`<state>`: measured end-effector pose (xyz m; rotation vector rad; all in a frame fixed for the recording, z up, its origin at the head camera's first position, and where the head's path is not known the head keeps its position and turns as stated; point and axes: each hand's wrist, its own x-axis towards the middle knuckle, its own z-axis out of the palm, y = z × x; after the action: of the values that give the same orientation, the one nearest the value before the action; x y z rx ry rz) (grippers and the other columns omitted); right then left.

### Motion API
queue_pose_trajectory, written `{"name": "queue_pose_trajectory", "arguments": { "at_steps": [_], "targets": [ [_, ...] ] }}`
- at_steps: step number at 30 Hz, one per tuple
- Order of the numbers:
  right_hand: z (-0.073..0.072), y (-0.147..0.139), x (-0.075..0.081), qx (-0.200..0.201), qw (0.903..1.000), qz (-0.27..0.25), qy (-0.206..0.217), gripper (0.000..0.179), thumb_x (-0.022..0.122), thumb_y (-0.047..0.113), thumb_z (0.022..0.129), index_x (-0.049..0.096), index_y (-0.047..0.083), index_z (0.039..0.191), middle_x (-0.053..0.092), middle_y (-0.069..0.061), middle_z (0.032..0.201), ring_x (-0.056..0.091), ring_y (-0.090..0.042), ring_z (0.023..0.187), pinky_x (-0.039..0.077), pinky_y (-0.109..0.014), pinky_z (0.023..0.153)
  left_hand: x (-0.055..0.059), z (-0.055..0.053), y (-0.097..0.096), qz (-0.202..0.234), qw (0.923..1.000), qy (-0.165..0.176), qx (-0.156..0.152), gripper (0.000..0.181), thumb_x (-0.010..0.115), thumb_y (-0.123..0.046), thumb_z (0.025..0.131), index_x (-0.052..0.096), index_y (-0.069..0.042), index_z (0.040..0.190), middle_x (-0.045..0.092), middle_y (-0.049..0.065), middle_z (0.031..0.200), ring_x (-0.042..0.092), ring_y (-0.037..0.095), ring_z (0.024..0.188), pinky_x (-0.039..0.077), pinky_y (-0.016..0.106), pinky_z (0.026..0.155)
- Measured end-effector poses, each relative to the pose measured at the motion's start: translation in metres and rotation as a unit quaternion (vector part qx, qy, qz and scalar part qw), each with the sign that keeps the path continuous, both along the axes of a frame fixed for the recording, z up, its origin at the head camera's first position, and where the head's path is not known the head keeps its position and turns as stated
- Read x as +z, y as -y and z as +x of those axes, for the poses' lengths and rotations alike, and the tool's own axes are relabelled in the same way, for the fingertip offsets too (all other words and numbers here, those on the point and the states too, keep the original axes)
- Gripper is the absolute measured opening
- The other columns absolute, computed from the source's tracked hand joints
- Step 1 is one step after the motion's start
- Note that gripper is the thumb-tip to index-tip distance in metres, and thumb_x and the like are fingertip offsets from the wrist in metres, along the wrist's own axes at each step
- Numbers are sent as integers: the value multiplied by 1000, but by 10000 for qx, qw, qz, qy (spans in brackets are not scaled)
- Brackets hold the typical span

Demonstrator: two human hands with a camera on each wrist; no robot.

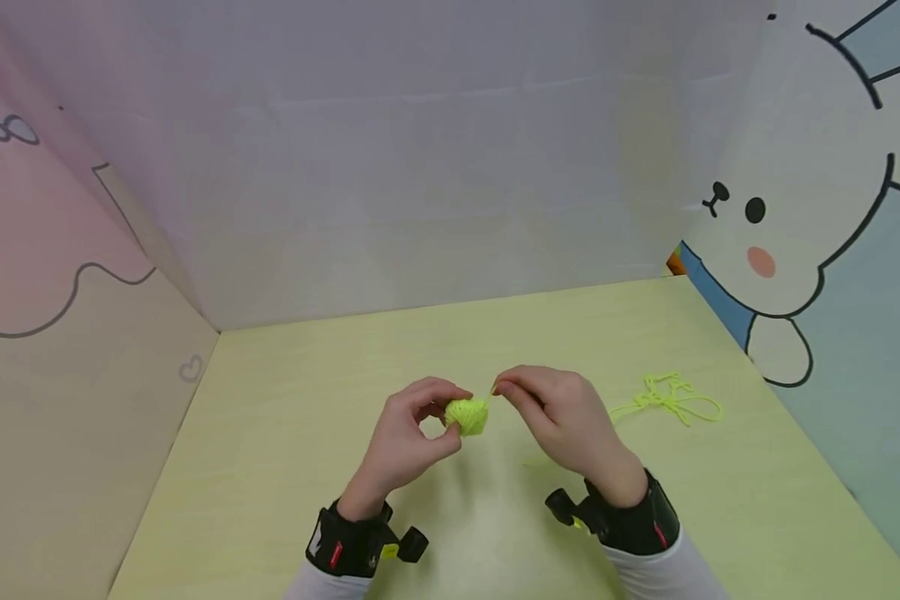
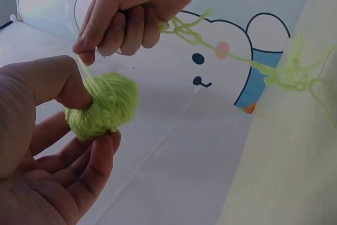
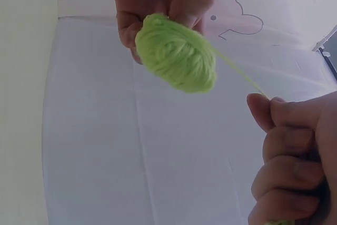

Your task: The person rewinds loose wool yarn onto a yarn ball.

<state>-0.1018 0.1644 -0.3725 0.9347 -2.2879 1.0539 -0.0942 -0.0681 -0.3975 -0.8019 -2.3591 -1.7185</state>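
Note:
A small ball of yellow-green yarn (image 1: 467,416) is gripped between the thumb and fingers of my left hand (image 1: 412,433), above the table. From the ball a taut strand (image 3: 239,71) runs to my right hand (image 1: 566,417), whose thumb and forefinger pinch it. The other right fingers (image 3: 287,169) are curled in, with a bit of yarn showing below them. In the left wrist view, loose yarn (image 2: 231,54) trails away from the right fist toward the table.
A tangled heap of the same yarn (image 1: 671,400) lies on the pale yellow table (image 1: 300,400), right of my right hand. Printed cloth panels (image 1: 435,183) with cartoon animals stand around the table. Each wrist wears a black strap with a camera (image 1: 352,537).

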Motion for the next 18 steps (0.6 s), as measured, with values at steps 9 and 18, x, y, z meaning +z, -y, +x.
{"name": "queue_pose_trajectory", "arguments": {
  "at_steps": [9,18],
  "targets": [
    [-6,0,-6,-305,9991,32,283,10,64,16,97,73,17,96,54,13,68,36,-5,49,37,-26,45,9,6,1,357,9969,80,-701,42,67,20,72,69,-3,107,66,10,105,60,21,87,58,32,72],
    [-3,14,-15,-117,9835,935,1547,14,57,28,102,70,26,101,60,16,76,47,-4,59,45,-27,55,-7,1,9,1747,9779,674,-934,37,63,16,79,59,7,115,62,14,108,62,26,92,58,27,80]
  ]
}}
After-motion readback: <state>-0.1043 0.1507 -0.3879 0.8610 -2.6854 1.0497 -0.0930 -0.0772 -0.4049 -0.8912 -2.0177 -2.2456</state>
